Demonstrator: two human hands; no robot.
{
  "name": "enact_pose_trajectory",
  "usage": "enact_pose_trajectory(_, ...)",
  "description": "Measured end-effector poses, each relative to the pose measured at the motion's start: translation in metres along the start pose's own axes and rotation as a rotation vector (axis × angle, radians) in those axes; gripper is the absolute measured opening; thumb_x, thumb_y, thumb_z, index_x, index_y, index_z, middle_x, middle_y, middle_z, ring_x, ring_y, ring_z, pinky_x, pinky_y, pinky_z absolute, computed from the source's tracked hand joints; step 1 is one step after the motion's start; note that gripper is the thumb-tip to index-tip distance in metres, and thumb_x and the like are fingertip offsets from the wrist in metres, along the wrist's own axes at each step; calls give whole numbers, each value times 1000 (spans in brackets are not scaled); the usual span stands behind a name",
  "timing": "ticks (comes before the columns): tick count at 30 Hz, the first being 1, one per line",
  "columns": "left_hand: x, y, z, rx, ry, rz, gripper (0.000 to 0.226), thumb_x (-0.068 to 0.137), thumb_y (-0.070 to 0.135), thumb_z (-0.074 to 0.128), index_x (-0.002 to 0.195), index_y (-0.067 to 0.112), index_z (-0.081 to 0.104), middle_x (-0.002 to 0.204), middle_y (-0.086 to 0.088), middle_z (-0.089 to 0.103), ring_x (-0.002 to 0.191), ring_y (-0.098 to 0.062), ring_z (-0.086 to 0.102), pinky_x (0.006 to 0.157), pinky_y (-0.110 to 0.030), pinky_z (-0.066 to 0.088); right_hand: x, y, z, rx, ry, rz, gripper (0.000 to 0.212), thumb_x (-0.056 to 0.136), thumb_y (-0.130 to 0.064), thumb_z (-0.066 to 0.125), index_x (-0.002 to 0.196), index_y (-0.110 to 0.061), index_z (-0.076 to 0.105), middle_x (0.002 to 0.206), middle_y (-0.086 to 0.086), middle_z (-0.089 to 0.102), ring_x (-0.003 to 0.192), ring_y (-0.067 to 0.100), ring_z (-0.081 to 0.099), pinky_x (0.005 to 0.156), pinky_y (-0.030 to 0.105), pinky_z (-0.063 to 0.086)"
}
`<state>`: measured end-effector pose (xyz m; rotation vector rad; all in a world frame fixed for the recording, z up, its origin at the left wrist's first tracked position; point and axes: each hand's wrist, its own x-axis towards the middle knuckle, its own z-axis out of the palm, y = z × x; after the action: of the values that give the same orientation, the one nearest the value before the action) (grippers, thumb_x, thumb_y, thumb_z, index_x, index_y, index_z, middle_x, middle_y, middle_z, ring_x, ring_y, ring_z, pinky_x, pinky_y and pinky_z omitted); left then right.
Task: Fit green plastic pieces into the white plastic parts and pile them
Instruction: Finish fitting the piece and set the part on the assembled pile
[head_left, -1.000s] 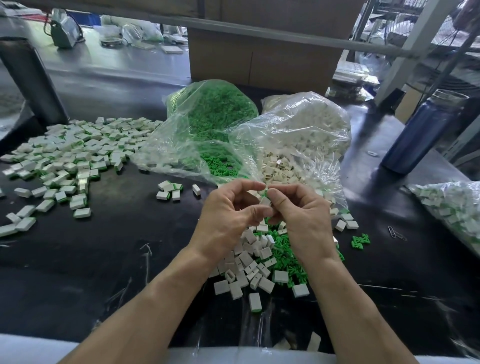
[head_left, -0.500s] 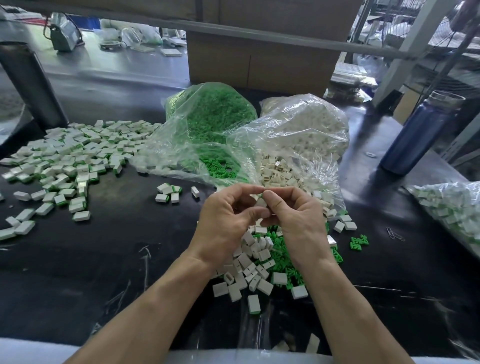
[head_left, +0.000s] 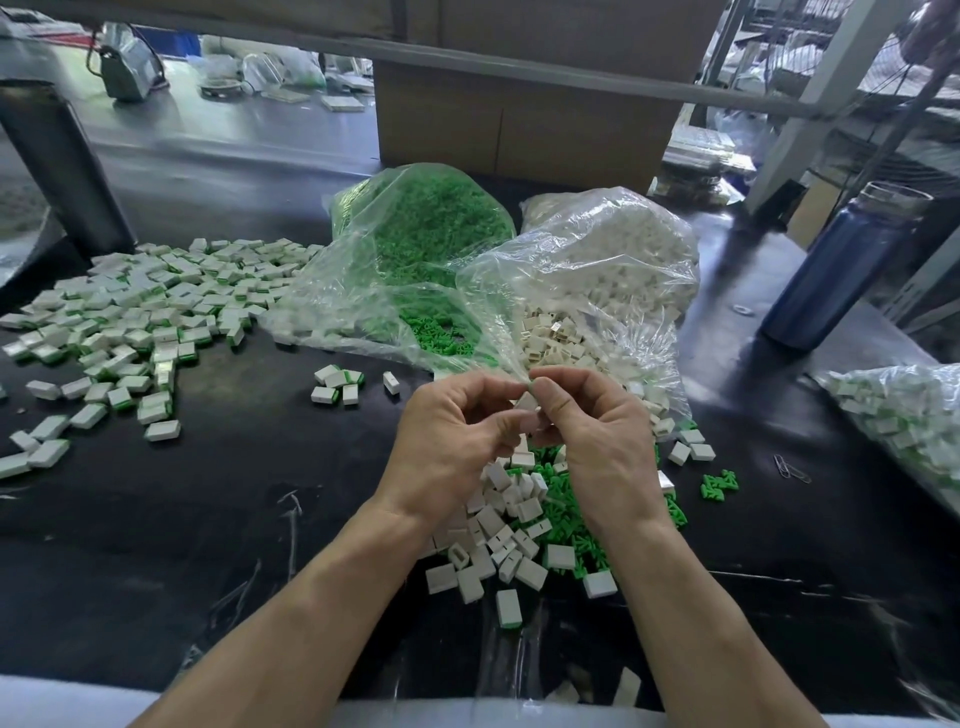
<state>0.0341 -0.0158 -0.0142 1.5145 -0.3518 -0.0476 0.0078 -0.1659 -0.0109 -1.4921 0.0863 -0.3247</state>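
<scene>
Both hands, left hand (head_left: 452, 431) and right hand (head_left: 592, 441), still pinch one white housing (head_left: 527, 402) with closed fingers above the counter (head_left: 218, 509); fitting apparently continues.

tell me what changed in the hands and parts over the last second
Little moved. Both hands, left hand and right hand, stay together over the loose heap, still pinching one white part between them. The finished pile and both bags stayed put.

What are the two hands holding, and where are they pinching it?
A small white plastic part, pinched between the fingertips of the left hand and right hand; which edges they grip cannot be told.
</scene>
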Motion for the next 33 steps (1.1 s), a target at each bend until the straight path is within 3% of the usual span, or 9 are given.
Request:
enact_pose_trajectory(7, 2, -1, -3, -5, -24, -67, 6, 92, 13, 79, 98, 13, 78, 86, -9, 79, 75, -19, 73, 72, -31, 63, -2, -1, 0, -100, 0, -74, 7, 99, -14, 73, 102, -18, 78, 84, -2, 76, 74, 7, 70, 69, 20, 56)
enact_pose_trajectory(13, 2, 0, -4, 73, -9, -64, 9, 95, 22, 76, 95, 13, 74, 76, -1, 75, 66, -13, 68, 62, -24, 57, -4, -1, 4, -149, -1, -130, 9, 98, -14, 74, 103, -21, 77, 93, -6, 79, 83, 9, 75, 74, 20, 59)
enact_pose_trajectory(23, 0, 6, -3, -5, 45, -6, 5, 98, 12, 71, 95, 8, 73, 79, -6, 76, 68, -11, 71, 64, -26, 58, -6, 5, 21, -11, 110, -161, 8, 100, -17, 72, 105, -13, 77, 87, 8, 78, 81, 28, 77, 74, 39, 65)
enact_pose_trajectory(30, -2, 8, 3, -48, 92, -3, 9, 98, 11, 71, 97, 3, 73, 81, -9, 76, 69, -15, 71, 64, -28, 59, -12, 5, 34, 21, 201, -220, 5, 101, -15, 72, 99, -14, 76, 89, 7, 77, 77, 21, 77, 64, 28, 63)
enact_pose_trajectory(33, -3, 9, 3, -69, 102, -14, 9, 98, 10, 70, 97, 2, 73, 81, -9, 75, 69, -16, 69, 63, -27, 58, -13, 6, 37, 35, 208, -222, 5, 101, -16, 72, 98, -16, 76, 89, 9, 76, 77, 24, 76, 65, 31, 63)
